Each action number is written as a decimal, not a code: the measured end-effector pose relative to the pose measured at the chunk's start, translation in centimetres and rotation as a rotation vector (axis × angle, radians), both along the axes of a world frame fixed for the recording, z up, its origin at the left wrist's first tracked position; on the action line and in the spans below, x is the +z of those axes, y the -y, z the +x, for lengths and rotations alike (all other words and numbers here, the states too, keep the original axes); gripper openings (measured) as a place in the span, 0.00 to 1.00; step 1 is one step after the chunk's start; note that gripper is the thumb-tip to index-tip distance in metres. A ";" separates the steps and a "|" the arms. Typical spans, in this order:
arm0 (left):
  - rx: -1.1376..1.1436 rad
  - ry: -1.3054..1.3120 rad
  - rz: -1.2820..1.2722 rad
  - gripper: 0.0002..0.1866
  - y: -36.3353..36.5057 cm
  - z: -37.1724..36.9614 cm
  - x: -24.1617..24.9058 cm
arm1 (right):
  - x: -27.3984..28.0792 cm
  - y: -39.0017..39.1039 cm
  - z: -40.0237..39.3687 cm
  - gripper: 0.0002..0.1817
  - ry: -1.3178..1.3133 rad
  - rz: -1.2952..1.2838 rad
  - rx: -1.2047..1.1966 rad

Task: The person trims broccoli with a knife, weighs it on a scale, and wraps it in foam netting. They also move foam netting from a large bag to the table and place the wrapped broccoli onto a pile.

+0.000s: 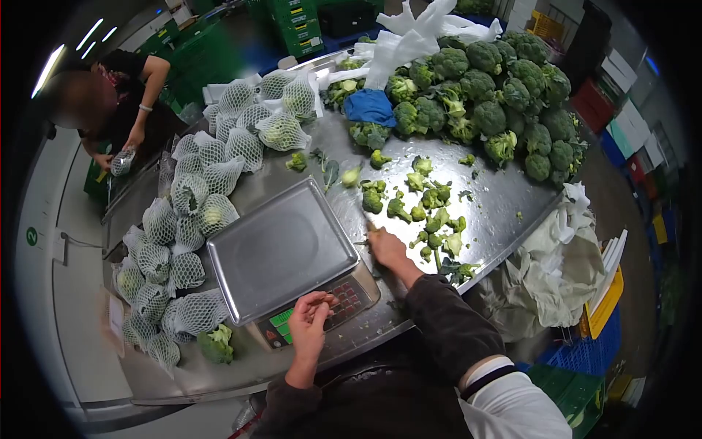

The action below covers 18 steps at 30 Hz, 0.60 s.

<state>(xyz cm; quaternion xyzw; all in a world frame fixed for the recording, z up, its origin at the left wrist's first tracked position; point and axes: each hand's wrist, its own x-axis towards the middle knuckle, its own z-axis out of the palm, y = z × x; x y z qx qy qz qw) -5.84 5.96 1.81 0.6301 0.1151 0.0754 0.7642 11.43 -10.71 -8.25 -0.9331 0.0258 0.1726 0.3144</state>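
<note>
My left hand (310, 322) hovers over the keypad (346, 301) of the scale, its fingers loosely curled and apart from the thumb, with nothing in them. To the right of the scale's metal pan (281, 249), my right hand (389, 249) is closed around a small knife (362, 242), mostly hidden by the fingers. Cut broccoli florets (437, 219) lie scattered on the steel table (497, 201) just beyond this hand. A pale broccoli piece (352, 176) looks blurred near the pan's far corner.
Netted broccoli heads (190, 194) crowd the left side, with one bare broccoli head (216, 344) at the front. Loose broccoli (512, 88) is heaped at the back right beside a blue cloth (370, 107). Another person (110, 102) handles a netted item at far left. A pale bag (548, 271) hangs at the right edge.
</note>
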 end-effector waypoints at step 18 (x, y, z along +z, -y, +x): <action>-0.233 -0.073 1.290 0.28 -1.0 3.2 -1.0 | -1.6 6.6 -7.4 0.27 0.092 0.016 -0.215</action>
